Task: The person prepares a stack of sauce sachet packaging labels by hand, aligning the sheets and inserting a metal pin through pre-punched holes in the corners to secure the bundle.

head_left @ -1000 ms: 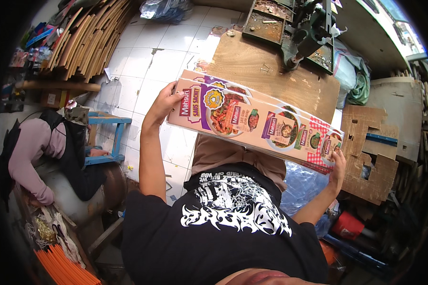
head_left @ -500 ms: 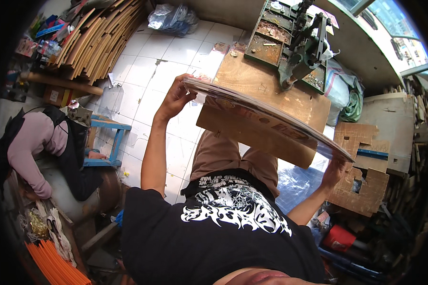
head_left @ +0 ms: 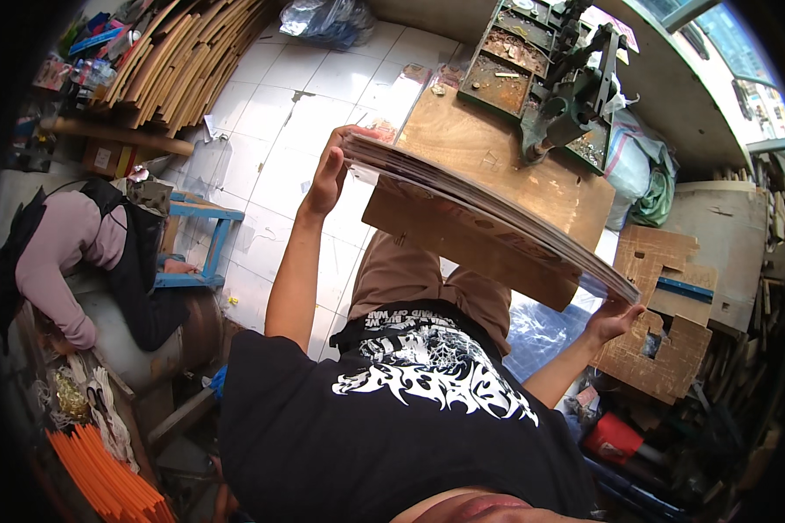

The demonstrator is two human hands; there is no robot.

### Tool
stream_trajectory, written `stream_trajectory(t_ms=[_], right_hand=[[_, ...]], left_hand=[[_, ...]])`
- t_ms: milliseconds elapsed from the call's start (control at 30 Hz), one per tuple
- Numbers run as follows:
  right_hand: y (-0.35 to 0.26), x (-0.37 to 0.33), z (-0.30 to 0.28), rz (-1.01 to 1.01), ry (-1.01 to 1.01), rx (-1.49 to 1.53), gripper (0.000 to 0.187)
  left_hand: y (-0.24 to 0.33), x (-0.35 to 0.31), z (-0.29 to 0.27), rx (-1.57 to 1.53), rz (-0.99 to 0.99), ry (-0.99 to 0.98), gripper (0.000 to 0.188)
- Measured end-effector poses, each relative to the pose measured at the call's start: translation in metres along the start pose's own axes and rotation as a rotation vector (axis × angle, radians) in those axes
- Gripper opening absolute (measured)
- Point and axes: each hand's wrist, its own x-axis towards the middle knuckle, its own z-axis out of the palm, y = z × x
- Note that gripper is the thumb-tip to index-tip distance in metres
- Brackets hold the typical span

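Note:
Between my two hands a stack of thin printed sheets (head_left: 497, 215) stands on edge, tilted, with its layered edges facing up. My left hand (head_left: 325, 179) is at the stack's left end, fingers around the far corner and thumb on the near side. At the lower right end, my right hand (head_left: 615, 319) supports the other corner, its fingers partly hidden beneath the sheets. The stack is over the near side of a wooden worktable (head_left: 462, 131), in front of my legs. Below it a brown board (head_left: 462, 248) shows; whether the sheets touch it I cannot tell.
A dark green hand press (head_left: 567, 113) with compartment trays (head_left: 500, 83) stands on the table's far side. Cut brown boards (head_left: 663, 349) lean at right. Left, a person in a pink sleeve (head_left: 57, 253) bends near a blue stool frame (head_left: 214, 253). Cardboard sheets (head_left: 179, 70) are piled far left.
The stack has tipped so more of its layered edge shows and less of its printed face. My left hand has turned and risen slightly; my right hand has shifted under the corner.

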Motion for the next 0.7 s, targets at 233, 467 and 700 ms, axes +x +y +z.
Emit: stream_trajectory(t_ms=[233,467,700], right_hand=[[-0.008,-0.004,0.044,-0.054,0.203,-0.216,0.047],[-0.005,-0.007,0.050,-0.141,0.254,-0.168,0.026],[-0.006,-0.008,0.078,-0.228,0.504,-0.195,0.016]], left_hand=[[-0.002,-0.011,0.007,0.065,0.000,0.143,0.048],[-0.006,-0.014,0.004,0.082,0.004,0.167,0.046],[-0.021,-0.011,0.009,0.161,0.276,0.344,0.031]])
